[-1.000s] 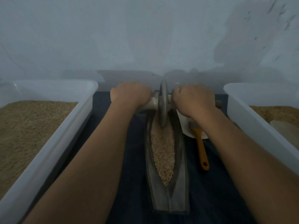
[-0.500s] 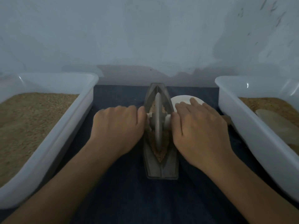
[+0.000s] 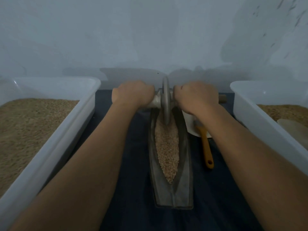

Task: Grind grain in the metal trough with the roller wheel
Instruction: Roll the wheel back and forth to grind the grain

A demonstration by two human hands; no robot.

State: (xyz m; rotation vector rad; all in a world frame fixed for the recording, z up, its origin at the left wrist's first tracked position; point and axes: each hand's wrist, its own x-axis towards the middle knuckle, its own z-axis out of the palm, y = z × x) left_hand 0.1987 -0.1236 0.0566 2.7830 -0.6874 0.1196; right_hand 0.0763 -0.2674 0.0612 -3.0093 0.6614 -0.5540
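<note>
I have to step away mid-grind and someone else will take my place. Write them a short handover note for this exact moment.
Left hand and right hand each grip the roller's handle, one on either side of the roller wheel.
The wheel stands upright at the far end of the metal trough, its rim down in the grain.
Done: how far the grinding has got cannot be judged; the grain looks coarse.
Left: keep rolling along the trough's length.
A yellow-handled brush lies to the right of the trough.
</note>
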